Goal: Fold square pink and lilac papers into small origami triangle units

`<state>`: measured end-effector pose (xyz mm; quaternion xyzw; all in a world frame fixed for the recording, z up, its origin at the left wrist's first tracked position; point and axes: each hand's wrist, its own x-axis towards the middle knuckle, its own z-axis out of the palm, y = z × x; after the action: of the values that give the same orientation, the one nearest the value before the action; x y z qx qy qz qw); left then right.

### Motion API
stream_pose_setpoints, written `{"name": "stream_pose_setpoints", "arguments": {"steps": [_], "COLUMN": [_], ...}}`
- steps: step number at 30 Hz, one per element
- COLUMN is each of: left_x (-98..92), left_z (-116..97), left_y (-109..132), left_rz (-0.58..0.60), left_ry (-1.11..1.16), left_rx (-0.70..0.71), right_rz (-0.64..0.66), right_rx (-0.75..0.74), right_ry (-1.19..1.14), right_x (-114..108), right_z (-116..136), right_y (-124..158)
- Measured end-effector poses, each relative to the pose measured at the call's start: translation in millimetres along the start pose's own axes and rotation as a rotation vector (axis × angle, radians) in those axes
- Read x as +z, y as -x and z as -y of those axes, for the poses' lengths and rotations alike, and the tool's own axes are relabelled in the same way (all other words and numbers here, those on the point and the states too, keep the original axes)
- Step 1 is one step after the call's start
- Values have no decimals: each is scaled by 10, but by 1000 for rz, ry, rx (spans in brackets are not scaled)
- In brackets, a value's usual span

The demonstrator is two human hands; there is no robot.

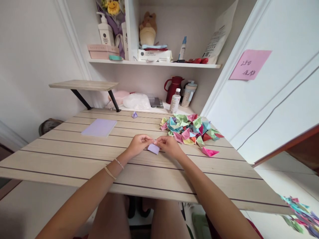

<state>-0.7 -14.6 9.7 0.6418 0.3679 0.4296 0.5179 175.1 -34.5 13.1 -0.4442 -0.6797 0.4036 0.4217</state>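
Observation:
A small folded piece of purple paper (154, 148) is held between both hands just above the middle of the table. My left hand (138, 144) pinches its upper left edge with thumb and fingers. From the other side my right hand (168, 145) grips the upper right edge, the two sets of fingertips almost meeting. The fingers cover the paper's top part. To the left lies a flat stack of purple paper sheets (99, 127). One small folded purple paper piece (134, 115) sits farther back. A pile of colourful folded paper boats (189, 127) lies beyond my right hand.
A pink paper boat (209, 152) rests apart from the pile. At the table's back stand a clear bottle (175, 102), a red jug (173, 89) and a patterned tumbler (189, 94). A small raised wooden shelf (84, 85) is at the left. More coloured folded papers (302, 215) appear at lower right.

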Motion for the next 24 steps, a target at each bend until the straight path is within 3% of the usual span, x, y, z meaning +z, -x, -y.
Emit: {"name": "stream_pose_setpoints", "arguments": {"steps": [3,6,10,14,19,24], "left_x": [1,4,2,-1,3,-9], "left_z": [-3,-15,-40,-41,-22,-63], "left_y": [-12,-16,-15,-17,4,35], "left_rz": [-114,-200,-146,-103,-20,-50], "left_ry": [51,206,337,268,48,-7], "left_rx": [5,-15,-62,-67,-13,5], "right_rz": [-30,30,-74,-203,-129,-59], "right_rx": [22,101,114,94,210,164], "right_ry": [-55,-178,-258,-349,-616,-649], "right_x": [27,64,79,47,68,74], "right_z": [-5,10,13,5,49,65], "right_y": [-3,11,0,-35,-19,-10]}}
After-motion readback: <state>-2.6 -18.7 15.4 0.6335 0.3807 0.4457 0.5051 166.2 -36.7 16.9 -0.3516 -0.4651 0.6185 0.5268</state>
